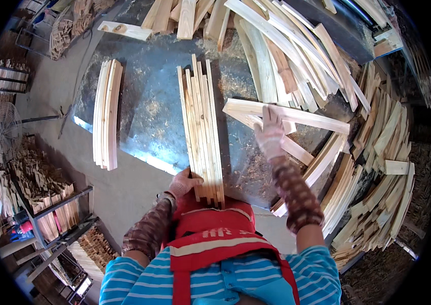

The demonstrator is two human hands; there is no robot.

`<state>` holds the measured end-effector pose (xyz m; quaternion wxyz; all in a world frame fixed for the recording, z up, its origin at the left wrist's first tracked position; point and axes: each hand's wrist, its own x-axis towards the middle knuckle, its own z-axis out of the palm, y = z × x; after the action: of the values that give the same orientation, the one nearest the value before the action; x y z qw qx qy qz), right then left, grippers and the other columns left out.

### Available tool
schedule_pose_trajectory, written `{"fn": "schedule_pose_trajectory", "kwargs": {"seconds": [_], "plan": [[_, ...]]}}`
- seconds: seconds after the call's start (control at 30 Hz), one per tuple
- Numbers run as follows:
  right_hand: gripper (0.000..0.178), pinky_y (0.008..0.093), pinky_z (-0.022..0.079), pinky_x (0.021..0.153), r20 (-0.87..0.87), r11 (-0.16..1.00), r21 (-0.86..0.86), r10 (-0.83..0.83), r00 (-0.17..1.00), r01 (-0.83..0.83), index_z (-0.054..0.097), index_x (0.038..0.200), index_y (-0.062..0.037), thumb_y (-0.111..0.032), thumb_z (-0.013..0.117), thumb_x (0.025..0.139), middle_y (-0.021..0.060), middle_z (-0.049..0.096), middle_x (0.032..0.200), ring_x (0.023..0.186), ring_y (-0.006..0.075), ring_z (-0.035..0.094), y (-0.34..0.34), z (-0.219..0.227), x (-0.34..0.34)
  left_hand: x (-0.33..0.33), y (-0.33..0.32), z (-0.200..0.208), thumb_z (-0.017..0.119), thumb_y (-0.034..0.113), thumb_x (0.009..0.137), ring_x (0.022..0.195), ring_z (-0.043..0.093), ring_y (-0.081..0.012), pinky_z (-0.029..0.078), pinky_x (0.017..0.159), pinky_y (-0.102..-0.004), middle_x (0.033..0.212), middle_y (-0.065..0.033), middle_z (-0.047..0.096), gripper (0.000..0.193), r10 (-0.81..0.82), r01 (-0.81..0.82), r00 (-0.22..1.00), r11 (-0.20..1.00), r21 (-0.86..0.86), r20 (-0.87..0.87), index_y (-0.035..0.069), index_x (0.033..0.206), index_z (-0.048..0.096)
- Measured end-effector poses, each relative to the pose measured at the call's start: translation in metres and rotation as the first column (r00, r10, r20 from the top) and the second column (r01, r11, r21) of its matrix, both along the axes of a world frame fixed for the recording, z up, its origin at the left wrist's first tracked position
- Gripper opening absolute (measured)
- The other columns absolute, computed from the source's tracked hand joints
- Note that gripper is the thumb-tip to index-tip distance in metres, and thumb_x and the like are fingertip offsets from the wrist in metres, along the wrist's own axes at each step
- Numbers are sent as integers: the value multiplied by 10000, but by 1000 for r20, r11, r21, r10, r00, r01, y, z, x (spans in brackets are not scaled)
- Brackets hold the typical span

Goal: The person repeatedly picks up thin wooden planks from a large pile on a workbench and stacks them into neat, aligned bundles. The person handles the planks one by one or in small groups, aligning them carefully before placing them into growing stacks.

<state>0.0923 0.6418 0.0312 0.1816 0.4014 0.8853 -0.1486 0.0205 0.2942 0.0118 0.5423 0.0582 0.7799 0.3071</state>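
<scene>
A bundle of long, pale wooden slats [203, 127] lies in front of me on the dark metal table, its near end against my red apron. My gloved left hand [182, 184] grips the left side of that bundle near its close end, thumb on top. To the right, my gloved right hand [270, 133] reaches across a loose wooden slat [317, 119], fingers over its far edge and closed on it. Another slat [296, 150] lies slantwise beneath, partly hidden by the hand. Patterned sleeves cover both forearms.
A smaller slat stack [106, 114] rests on the table's left side. Loose slats pile up at the far edge [286, 46], with more stacks [383, 203] along the right. Sawdust dots the metal table [146, 101]. A fan [2, 122] and racks of wood stand left.
</scene>
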Motion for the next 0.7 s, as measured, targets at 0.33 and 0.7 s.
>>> {"fn": "schedule_pose_trajectory", "kwargs": {"seconds": [0.33, 0.7], "plan": [[404, 440, 402, 1021, 23, 746, 466, 527, 849, -476, 547, 1213, -101, -281, 623, 859, 109, 542, 1193, 1168, 303, 510, 73, -28, 15, 3, -18, -35, 722, 242, 924, 1039, 634, -179, 506, 934, -312, 1165, -82, 690, 524, 420, -451, 869, 890, 72, 261, -26, 1349, 575], [187, 469, 530, 666, -782, 861, -37, 291, 551, -508, 639, 906, -60, -151, 710, 758, 130, 621, 789, 749, 336, 626, -40, 94, -53, 5, 80, -7, 723, 59, 916, 1343, 513, -263, 446, 1126, -398, 1487, -173, 495, 731, 300, -113, 946, 664, 739, -125, 18, 1542, 349]]}}
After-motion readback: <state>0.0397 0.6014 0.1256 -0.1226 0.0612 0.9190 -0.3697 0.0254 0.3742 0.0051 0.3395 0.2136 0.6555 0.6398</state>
